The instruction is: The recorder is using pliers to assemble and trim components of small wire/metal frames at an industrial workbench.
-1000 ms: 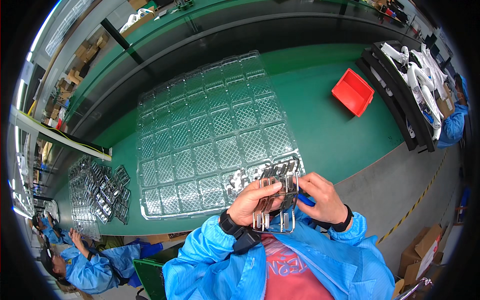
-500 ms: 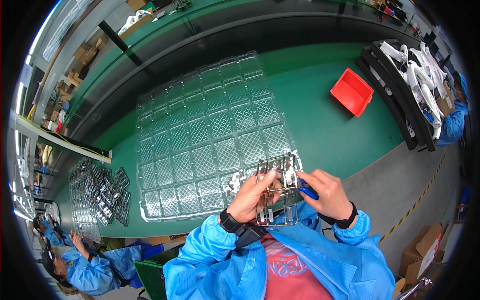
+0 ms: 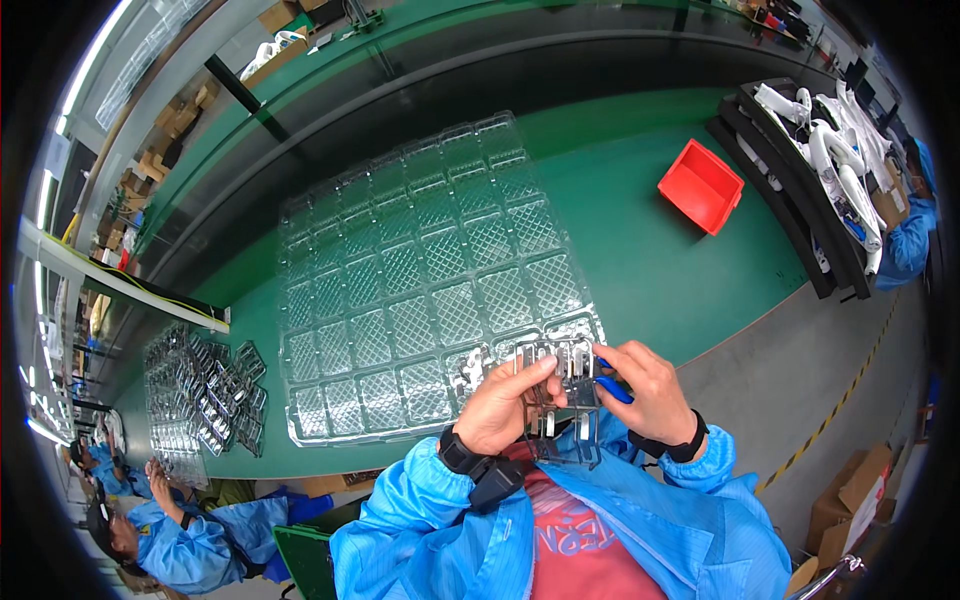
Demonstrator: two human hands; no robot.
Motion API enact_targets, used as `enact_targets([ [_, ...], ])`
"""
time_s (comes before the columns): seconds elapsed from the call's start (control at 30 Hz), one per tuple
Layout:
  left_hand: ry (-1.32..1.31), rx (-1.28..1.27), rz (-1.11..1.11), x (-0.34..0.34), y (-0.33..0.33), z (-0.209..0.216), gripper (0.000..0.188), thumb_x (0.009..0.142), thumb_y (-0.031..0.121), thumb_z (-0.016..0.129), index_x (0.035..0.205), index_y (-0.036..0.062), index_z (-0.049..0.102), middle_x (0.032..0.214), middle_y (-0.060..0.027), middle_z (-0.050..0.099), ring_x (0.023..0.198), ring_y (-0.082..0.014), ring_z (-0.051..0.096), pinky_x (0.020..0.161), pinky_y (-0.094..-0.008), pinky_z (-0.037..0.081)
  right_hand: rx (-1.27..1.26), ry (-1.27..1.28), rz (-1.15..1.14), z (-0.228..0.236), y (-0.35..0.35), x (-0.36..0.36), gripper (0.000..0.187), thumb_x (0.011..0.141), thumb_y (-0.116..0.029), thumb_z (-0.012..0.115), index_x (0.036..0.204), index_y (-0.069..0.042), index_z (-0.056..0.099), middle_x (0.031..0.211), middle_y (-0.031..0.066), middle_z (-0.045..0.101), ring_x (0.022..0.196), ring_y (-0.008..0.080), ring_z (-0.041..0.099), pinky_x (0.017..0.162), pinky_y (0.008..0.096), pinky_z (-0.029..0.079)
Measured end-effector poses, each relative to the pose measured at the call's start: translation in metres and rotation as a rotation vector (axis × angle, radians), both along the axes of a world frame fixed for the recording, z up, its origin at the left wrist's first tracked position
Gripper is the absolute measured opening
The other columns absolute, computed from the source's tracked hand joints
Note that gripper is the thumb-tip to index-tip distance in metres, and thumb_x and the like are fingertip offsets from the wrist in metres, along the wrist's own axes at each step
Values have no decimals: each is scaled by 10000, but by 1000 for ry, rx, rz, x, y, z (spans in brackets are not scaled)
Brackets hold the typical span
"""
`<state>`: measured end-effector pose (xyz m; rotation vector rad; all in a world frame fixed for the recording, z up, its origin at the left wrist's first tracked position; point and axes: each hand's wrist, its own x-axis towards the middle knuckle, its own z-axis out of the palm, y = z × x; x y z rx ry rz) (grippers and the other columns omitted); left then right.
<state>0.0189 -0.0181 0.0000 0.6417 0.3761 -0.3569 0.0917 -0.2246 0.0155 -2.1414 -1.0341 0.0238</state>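
Frame: the frame (image 3: 575,362) has come down toward the chest since half a second ago, its far end lower in view; it hangs in front of the shirt (image 3: 570,540), near the tray's near right corner.
Left hand: the left hand (image 3: 495,408) pinches the frame, thumb pressed on its face, other fingers mostly hidden behind.
Right hand: the right hand (image 3: 652,395) has fingers curled around a blue tool (image 3: 614,390), fingertips beside the frame's right edge; I cannot tell whether they touch it.
Tray: the clear tray (image 3: 412,312) lies flat on the green bench (image 3: 640,285), white pieces (image 3: 470,368) in a near compartment.
Bin: the red bin (image 3: 702,187) sits right of the tray, well apart.
Pile: a pile of similar frames (image 3: 215,395) lies left of the tray.
Co-worker: a person in blue (image 3: 195,540) sits beyond the pile.
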Motion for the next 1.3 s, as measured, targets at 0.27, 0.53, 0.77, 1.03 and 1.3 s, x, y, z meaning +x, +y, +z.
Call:
enact_targets([
  [0.27, 60, -47, 0, -4, -3, 8, 123, 925, 168, 570, 930, 48, 598, 789, -37, 611, 737, -177, 624, 687, -296, 510, 124, 65, 35, -4, 7, -4, 488, 677, -39, 714, 1141, 11, 571, 854, 125, 563, 754, 279, 585, 642, 361, 480],
  [0.53, 34, -53, -29, -4, -2, 5, 130, 922, 201, 592, 915, 72, 599, 779, -17, 619, 718, -135, 618, 664, -260, 500, 104, 42, 63, -3, 9, -3, 489, 673, -41, 719, 1134, 8, 566, 840, 127, 553, 746, 286, 580, 635, 364, 478],
  [0.77, 19, -27, -50, 1, -2, 0, 143, 926, 210, 588, 903, 69, 596, 766, -15, 614, 710, -131, 614, 661, -253, 500, -7, -35, 86, -3, 3, 1, 470, 680, -36, 713, 1128, -6, 575, 805, 107, 543, 702, 272, 587, 595, 359, 475],
  [1.03, 77, -23, 32, 3, 7, 0, 210, 964, 237, 507, 918, 37, 554, 850, -69, 590, 846, -210, 594, 755, -324, 493, -117, -6, -52, 1, -5, 9, 435, 702, -60, 708, 1123, -47, 597, 776, 96, 531, 693, 261, 584, 597, 366, 480],
  [1.3, 22, 86, 282, -40, 57, 21, 234, 985, 261, 466, 916, 55, 554, 887, -79, 591, 878, -216, 594, 812, -401, 506, 9, 80, -175, 8, -10, 7, 441, 727, -31, 693, 1154, -39, 585, 809, 98, 559, 701, 221, 619, 611, 330, 495],
])
